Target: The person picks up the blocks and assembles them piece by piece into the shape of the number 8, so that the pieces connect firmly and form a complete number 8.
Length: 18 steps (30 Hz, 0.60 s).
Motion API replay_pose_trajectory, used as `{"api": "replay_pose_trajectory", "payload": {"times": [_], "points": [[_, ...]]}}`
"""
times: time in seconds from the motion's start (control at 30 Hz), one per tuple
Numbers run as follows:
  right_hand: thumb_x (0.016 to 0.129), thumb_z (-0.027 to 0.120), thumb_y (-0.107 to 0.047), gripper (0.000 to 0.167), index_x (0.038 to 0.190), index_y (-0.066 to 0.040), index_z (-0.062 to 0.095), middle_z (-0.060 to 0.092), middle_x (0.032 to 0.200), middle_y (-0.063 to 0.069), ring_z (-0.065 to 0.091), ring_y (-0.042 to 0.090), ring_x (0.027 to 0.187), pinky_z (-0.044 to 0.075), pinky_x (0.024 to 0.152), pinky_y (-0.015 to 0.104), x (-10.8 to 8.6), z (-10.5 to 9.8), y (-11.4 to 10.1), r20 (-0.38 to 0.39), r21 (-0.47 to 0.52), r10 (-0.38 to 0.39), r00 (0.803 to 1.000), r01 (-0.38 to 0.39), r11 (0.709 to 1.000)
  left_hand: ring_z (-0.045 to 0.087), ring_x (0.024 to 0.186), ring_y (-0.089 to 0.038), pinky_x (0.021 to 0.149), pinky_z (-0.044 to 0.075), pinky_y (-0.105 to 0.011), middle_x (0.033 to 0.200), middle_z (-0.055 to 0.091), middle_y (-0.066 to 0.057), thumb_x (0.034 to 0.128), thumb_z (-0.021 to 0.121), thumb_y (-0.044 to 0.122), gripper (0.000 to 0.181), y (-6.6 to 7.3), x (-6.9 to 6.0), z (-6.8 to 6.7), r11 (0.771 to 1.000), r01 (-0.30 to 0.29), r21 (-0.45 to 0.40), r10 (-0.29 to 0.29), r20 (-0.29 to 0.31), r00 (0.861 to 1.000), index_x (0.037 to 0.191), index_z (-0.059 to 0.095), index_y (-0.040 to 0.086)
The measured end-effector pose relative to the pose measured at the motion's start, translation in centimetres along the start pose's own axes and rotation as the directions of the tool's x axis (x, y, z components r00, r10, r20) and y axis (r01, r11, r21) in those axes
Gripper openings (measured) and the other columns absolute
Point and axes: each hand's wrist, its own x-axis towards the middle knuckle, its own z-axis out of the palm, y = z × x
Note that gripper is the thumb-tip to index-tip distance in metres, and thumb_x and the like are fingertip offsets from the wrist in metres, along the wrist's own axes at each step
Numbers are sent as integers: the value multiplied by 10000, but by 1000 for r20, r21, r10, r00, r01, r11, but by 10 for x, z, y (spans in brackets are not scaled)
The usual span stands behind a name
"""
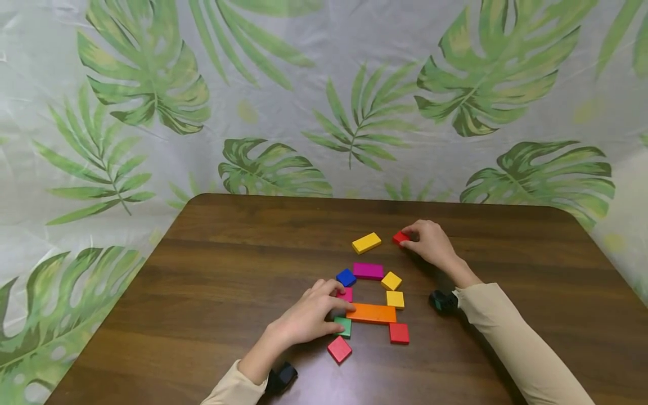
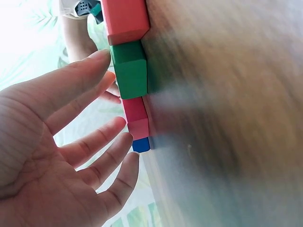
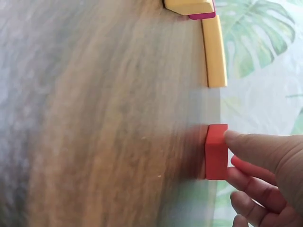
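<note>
At the back right of the layout, my right hand (image 1: pixel 430 243) pinches a small red block (image 3: pixel 217 152) between thumb and fingers; the block is low, at the tabletop. My left hand (image 1: pixel 311 315) lies over the layout's left side with its fingers spread. Its thumb is at the green block (image 2: pixel 130 71), a fingertip is at the left end of the orange bar (image 1: pixel 372 313), and others are by the pink block (image 1: pixel 346 294). The blue block (image 1: pixel 346 277) sits just beyond those fingers. A lighter red block (image 1: pixel 340 350) lies nearest me, turned at an angle.
A magenta bar (image 1: pixel 368 271) forms the layout's far side. Two yellow blocks, one angled (image 1: pixel 391 280) and one square (image 1: pixel 395 300), and a red block (image 1: pixel 399 333) line its right side. Farther back lies a yellow bar (image 1: pixel 367 243). The brown table (image 1: pixel 202 270) meets a leaf-patterned curtain (image 1: pixel 283 112).
</note>
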Motion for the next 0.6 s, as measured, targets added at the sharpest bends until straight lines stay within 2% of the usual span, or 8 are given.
{"api": "replay_pose_trajectory", "payload": {"times": [0.37,0.6], "points": [[811,715,-180,293,1030,15,710,670,967,190,598,323,866,480,758,453,-5,-1,6,-1,0,5,1000,-5,1000,410,1142,-180,922,405,-353,1264,506,-19,821,716,296,352,1,0,0,1000,-14,5,14,-12,1000,1167,672,253],[809,716,-165,295,1043,13,705,664,981,186,580,268,805,463,675,369,-18,-4,6,27,22,26,999,-27,999,411,1148,-185,945,407,-370,1269,507,-27,818,719,292,360,1,-1,1,1000,-6,6,6,-10,1000,1171,670,246]]}}
